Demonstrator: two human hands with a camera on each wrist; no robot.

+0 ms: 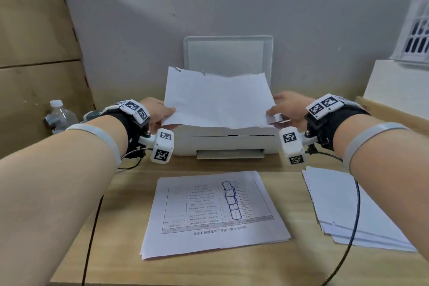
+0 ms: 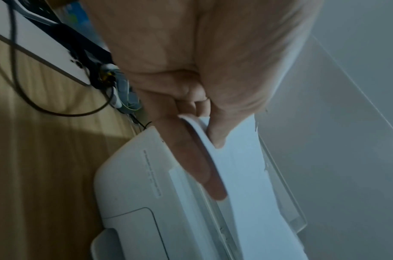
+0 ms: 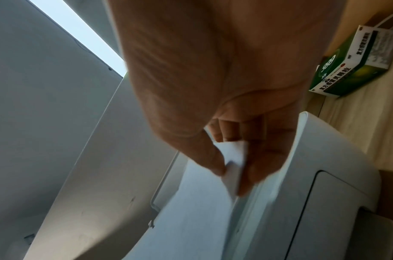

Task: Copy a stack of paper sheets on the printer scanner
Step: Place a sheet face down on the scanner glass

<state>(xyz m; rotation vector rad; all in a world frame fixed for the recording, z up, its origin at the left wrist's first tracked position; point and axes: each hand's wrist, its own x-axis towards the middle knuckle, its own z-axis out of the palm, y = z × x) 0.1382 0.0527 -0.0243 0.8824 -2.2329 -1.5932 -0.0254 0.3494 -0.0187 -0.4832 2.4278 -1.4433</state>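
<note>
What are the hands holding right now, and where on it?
One paper sheet over the printer: left hand pinches its near-left corner, right hand its near-right corner.

The printer (image 1: 228, 144) stands at the back of the surface (image 1: 185, 269) against the wall, its lid (image 1: 228, 53) raised behind. A sheet (image 1: 218, 100) is held above it, the left hand (image 1: 155, 111) at its left edge, the right hand (image 1: 289, 109) at its right. Before the printer lies a printed stack (image 1: 213, 211); right of that, another stack (image 1: 343, 206). A bottle (image 1: 59, 116) stands far left, before cartons (image 1: 34, 42).
</note>
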